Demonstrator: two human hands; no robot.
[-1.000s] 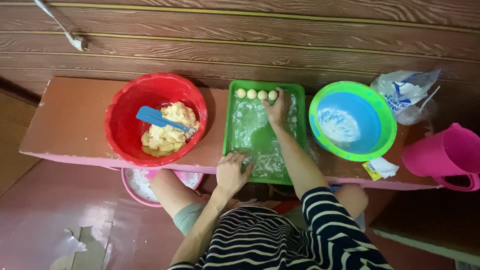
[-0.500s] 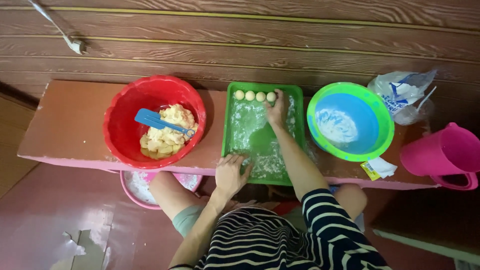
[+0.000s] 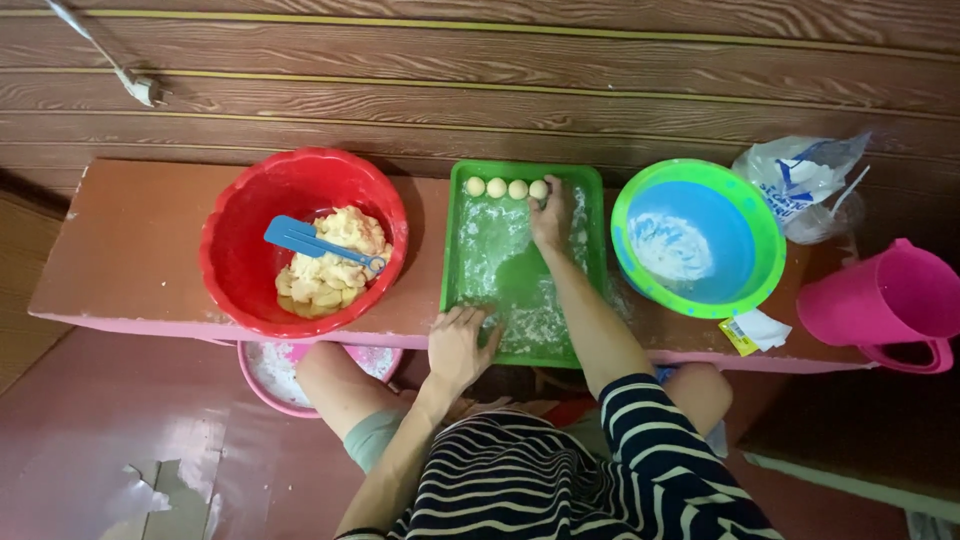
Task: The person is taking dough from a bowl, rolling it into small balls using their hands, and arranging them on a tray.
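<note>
right hand at the row's end, left hand steadying the tray

at the left of the pink desk (image 3: 130,250) sat a red bowl (image 3: 240,270) with a lump of pale yellow dough (image 3: 325,265) and a blue scraper (image 3: 305,238) lying across it. below the desk edge, a pink bowl (image 3: 275,375) with white flour showed partly.

next came the left hand (image 3: 458,345), lying flat with fingers loosely spread over the near left rim of the green tray (image 3: 590,280), holding nothing. the tray's floor was dusted with flour.

along the tray's far edge lay four dough balls (image 3: 507,188) in a row whose long axis ran left to right. the right hand (image 3: 549,212) reached to the right end of that row, its fingers curled down against the last ball; whether they were pinching it or only touching it could not be told. the row lay to the left of this hand and just ahead of it. the right hand was much the nearer one; the left stayed well apart at the near rim.

further right stood a green bowl with a blue inside (image 3: 697,238) holding some flour, then a plastic bag (image 3: 800,185), a small packet (image 3: 752,330) and a pink jug (image 3: 885,300).
</note>
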